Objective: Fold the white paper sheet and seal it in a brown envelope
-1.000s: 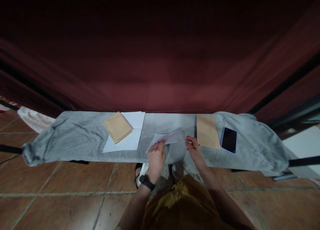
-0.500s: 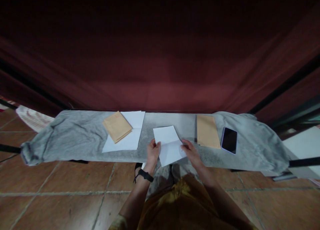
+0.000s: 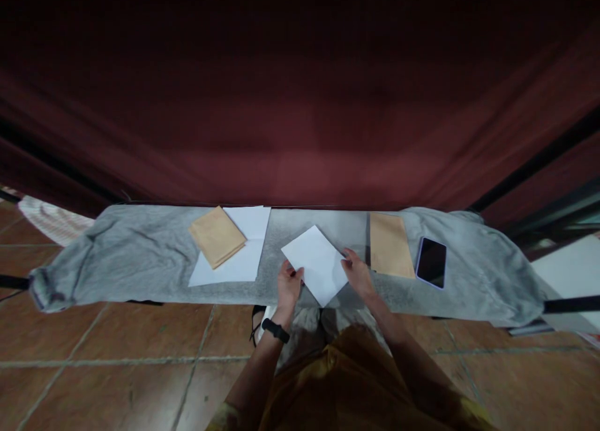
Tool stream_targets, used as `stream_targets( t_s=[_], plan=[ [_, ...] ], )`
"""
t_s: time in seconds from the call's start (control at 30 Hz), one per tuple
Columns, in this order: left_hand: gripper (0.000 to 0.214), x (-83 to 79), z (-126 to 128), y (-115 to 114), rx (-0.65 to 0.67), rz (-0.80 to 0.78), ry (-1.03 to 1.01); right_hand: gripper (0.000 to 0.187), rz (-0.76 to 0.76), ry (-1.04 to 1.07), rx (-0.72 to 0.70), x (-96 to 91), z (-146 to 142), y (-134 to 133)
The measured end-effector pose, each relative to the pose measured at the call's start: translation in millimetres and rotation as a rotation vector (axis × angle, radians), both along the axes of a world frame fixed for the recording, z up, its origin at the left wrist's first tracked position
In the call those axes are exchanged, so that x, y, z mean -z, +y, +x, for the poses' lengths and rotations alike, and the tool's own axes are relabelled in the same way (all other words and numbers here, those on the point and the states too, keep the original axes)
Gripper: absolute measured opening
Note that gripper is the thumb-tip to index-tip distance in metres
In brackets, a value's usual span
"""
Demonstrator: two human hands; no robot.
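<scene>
A white sheet of paper (image 3: pixel 316 262) is held at a slant over the front of the cloth-covered bench, in front of my body. My left hand (image 3: pixel 289 284) pinches its lower left edge between thumb and fingers. At its right corner, my right hand (image 3: pixel 357 272) has thumb and fingers closed on the edge. To the left, brown envelopes (image 3: pixel 217 237) rest on top of more white paper (image 3: pixel 239 265). A single brown envelope (image 3: pixel 391 243) lies flat just right of my right hand.
A phone (image 3: pixel 431 262) with a pale purple case lies right of the single envelope. Grey cloth (image 3: pixel 140 256) covers the narrow bench. A dark red curtain (image 3: pixel 300 137) hangs behind it, with dark metal poles on both sides. Brown floor tiles (image 3: pixel 117 368) show below.
The white paper has turned in my hands, from nearly upright to a diamond-like slant, and its visible outline looks shorter. My right hand has moved slightly up along its edge.
</scene>
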State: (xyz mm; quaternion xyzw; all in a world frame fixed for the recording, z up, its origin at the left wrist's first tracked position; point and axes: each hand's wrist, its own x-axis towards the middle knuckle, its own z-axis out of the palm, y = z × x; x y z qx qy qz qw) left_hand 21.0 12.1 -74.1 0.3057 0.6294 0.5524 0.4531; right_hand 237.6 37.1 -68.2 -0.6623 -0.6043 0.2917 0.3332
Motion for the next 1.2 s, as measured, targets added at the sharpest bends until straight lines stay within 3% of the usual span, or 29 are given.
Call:
stream_targets(
  t_s=[0.13, 0.3, 0.47, 0.57, 0.73, 0.87, 1.2],
  plan=[
    [0.052, -2.5, -9.4, 0.4, -0.039, 0.017, 0.133, 0.037, -0.039, 0.095, -0.039, -0.2, -1.8, 2.6],
    [0.060, -10.9, -20.4, 7.3, -0.016, 0.058, 0.352, 0.038, -0.088, 0.149, -0.073, 6.0, -6.2, -19.8],
    [0.052, -17.0, -15.5, 6.9, 0.078, 0.119, 0.631, 0.041, -0.070, 0.067, -0.073, 5.6, -7.5, -34.8],
    [0.047, -17.3, -9.0, -1.4, 0.166, 0.186, 0.810, 0.039, -0.066, 0.138, -0.041, 5.3, -8.9, -36.5],
    [0.041, -13.4, 3.7, -30.9, 0.401, 0.294, 1.016, 0.040, -0.176, 0.391, 0.035, 7.4, -13.6, -34.9],
    [0.045, -6.9, 11.6, -50.7, 0.528, 0.350, 1.162, 0.037, -0.143, 0.376, 0.053, 7.8, -16.8, -31.0],
    [0.050, 13.3, 3.8, -50.1, 0.635, 0.333, 1.378, 0.040, -0.134, 0.305, 0.043, 13.8, -15.9, -33.4]
  ],
)
